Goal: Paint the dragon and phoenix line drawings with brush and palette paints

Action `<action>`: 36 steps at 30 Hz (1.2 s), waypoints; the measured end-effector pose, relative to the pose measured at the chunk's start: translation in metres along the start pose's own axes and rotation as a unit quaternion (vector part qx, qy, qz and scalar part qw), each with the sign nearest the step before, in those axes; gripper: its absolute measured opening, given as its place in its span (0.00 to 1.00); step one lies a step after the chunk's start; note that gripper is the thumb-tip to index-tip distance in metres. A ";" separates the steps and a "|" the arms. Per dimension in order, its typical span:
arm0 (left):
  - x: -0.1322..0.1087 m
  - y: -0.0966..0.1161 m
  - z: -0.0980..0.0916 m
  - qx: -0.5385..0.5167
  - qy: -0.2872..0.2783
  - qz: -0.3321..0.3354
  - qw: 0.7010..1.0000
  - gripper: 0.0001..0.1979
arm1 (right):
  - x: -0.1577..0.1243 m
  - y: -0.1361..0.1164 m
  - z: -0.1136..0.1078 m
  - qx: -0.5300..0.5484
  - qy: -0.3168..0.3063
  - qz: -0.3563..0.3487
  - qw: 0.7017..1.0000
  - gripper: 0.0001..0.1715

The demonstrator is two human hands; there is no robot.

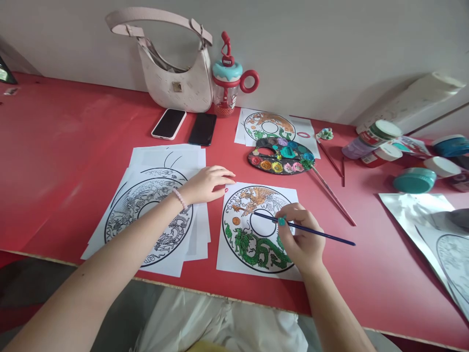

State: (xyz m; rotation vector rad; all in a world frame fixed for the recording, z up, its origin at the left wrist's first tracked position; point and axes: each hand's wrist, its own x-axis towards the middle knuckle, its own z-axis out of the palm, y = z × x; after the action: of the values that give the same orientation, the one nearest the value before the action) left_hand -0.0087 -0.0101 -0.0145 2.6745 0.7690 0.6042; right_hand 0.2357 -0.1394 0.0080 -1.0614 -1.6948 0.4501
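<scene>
My right hand point(302, 234) pinches a dark blue paintbrush point(315, 231), its tip touching the orange-painted bird on the sheet in front of me. That coloring sheet point(230, 261) carries a round design with a green dragon below and a partly orange phoenix above. With fingers stretched out, my left hand point(208, 185) rests near the sheet's upper left corner, holding nothing. Under my left forearm lies a stack of uncolored sheets point(172, 266) with a similar round design. A black paint palette point(258, 152) with several colors sits beyond the sheet.
Behind the palette lies a painted reference sheet point(240, 129). Two brushes, one a red-handled paintbrush point(335, 198), rest to the right. Several paint jars, including a teal jar point(414, 181), stand at right. A white handbag point(178, 88), a cup point(225, 93), a white-cased phone point(168, 123) and a black phone point(202, 129) are at the back.
</scene>
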 end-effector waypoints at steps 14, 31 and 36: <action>0.000 0.001 -0.001 0.000 -0.005 -0.007 1.000 0.12 | -0.001 0.001 0.000 -0.003 0.011 -0.002 1.000 0.10; -0.001 0.002 -0.003 -0.012 -0.011 -0.014 1.000 0.14 | -0.001 0.002 0.001 -0.027 -0.005 0.000 1.000 0.09; -0.001 0.003 -0.004 -0.015 -0.005 -0.016 1.000 0.14 | -0.001 0.002 0.002 -0.039 -0.004 -0.003 0.999 0.09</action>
State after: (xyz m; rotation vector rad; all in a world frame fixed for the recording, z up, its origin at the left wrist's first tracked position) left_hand -0.0104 -0.0124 -0.0107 2.6304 0.7930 0.5878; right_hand 0.2349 -0.1386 0.0049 -1.1123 -1.7338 0.3879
